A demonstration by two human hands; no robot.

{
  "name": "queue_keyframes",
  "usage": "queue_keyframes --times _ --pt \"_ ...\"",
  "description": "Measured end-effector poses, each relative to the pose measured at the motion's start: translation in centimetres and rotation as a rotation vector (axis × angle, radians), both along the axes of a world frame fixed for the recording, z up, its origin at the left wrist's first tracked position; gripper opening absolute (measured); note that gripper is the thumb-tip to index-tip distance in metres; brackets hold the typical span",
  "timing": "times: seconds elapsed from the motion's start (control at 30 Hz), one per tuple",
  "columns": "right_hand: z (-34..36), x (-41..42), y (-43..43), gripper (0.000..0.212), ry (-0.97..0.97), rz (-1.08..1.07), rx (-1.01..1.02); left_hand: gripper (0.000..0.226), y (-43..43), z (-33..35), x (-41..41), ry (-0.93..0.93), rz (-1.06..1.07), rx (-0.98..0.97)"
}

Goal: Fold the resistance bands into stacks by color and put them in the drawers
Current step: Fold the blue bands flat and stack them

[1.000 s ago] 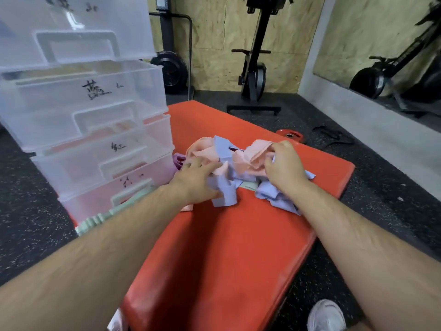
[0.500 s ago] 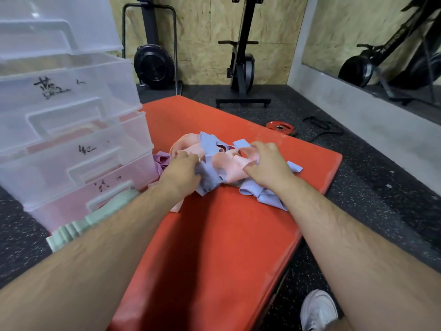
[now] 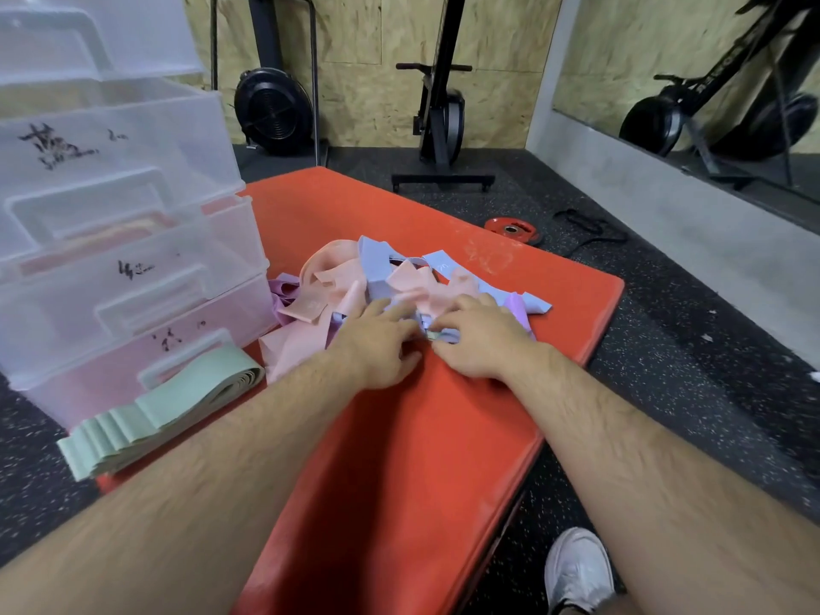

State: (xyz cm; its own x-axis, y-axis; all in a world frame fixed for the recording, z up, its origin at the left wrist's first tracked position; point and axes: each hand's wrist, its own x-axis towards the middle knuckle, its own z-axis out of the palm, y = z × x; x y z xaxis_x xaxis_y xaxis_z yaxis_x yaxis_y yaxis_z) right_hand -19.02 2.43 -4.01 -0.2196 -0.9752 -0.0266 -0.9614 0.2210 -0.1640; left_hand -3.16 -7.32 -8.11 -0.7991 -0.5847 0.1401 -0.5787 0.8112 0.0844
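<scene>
A tangled pile of resistance bands lies on the red mat (image 3: pixel 399 459): pink bands (image 3: pixel 328 277), light blue bands (image 3: pixel 377 264) and a purple band (image 3: pixel 284 290). My left hand (image 3: pixel 377 344) rests on the near side of the pile with its fingers stretched over the bands. My right hand (image 3: pixel 479 339) is close beside it, fingers curled, pinching a band end at the pile's near edge. A folded stack of green bands (image 3: pixel 168 403) lies in front of the translucent drawer unit (image 3: pixel 133 304) at the left. The lower drawers look pinkish inside.
A red weight plate (image 3: pixel 512 228) and a black cord (image 3: pixel 585 228) lie on the dark rubber floor past the mat. Exercise machines (image 3: pixel 439 108) stand against the wooden back wall. My white shoe (image 3: pixel 577 570) sits beside the mat's near right edge.
Both hands have drawn closer together at the near edge of the pile. The camera has tilted down and left, and the green stack shows in full.
</scene>
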Motion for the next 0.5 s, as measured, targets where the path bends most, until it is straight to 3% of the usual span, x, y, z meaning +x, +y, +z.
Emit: queue_keyframes --times 0.1,0.2,0.5 --pt "-1.1 0.0 -0.8 0.036 0.142 -0.046 -0.012 0.045 -0.7 -0.3 -0.6 -0.022 0.121 -0.078" --pt "-2.2 0.4 -2.0 0.041 0.157 -0.107 -0.053 0.044 -0.9 -0.8 -1.0 -0.011 0.178 -0.115" --pt "-3.2 2.1 -4.2 0.031 0.344 -0.087 -0.202 0.043 -1.6 -0.4 0.0 0.058 0.202 -0.162"
